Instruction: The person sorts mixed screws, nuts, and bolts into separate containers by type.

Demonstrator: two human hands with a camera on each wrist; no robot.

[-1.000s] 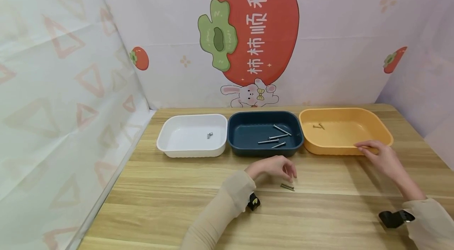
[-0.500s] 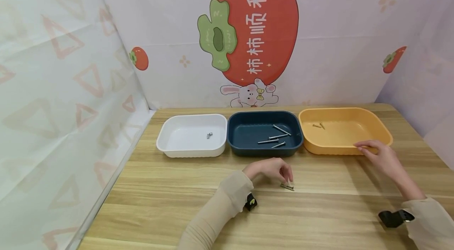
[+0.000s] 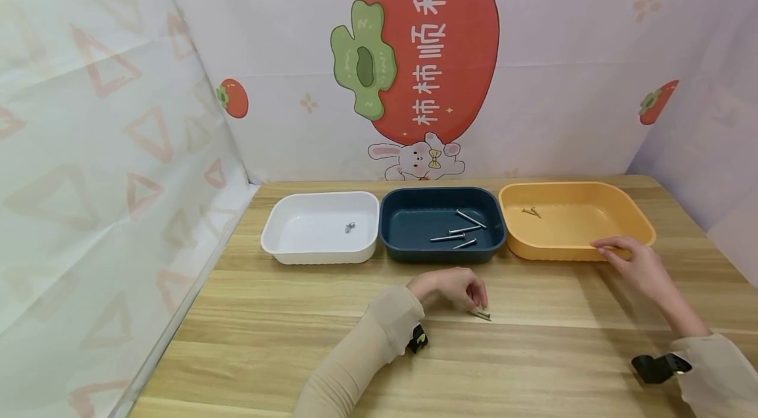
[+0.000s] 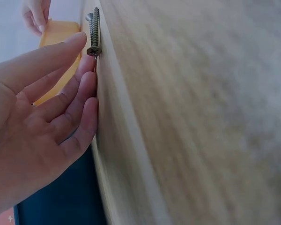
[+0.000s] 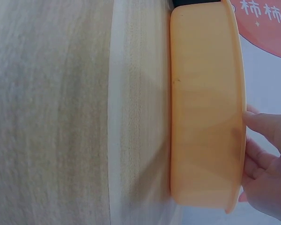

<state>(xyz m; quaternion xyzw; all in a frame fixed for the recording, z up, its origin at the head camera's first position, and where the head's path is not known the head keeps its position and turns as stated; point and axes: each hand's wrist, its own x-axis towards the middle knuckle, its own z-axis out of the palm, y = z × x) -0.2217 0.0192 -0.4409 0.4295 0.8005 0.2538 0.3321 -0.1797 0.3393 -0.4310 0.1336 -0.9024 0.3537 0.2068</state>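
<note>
My left hand (image 3: 456,287) is low over the table, its fingertips right at a pair of brass-coloured screws (image 3: 484,316). In the left wrist view, the near screw (image 4: 94,35) shows a cross-slot head and a threaded shank, with another partly hidden behind it. The thumb (image 4: 75,42) is beside that screw and the other fingers are gently bent against the tabletop, with a gap between thumb and fingers. Farther right, my right hand (image 3: 639,266) pinches the near rim of a yellow tray (image 5: 206,112), thumb outside and fingers over the edge.
Inside the yellow tray are a few small brass screws (image 3: 531,212). A dark blue tray (image 3: 393,248) beside it holds several long silver screws (image 3: 464,230). The white tray (image 3: 290,253) at left contains small silver metal pieces (image 3: 350,227). A printed cloth (image 3: 284,135) hangs behind.
The left hand has come down and slightly left onto the brass screws, now covering part of them. My right hand has stayed on the yellow tray's rim.
</note>
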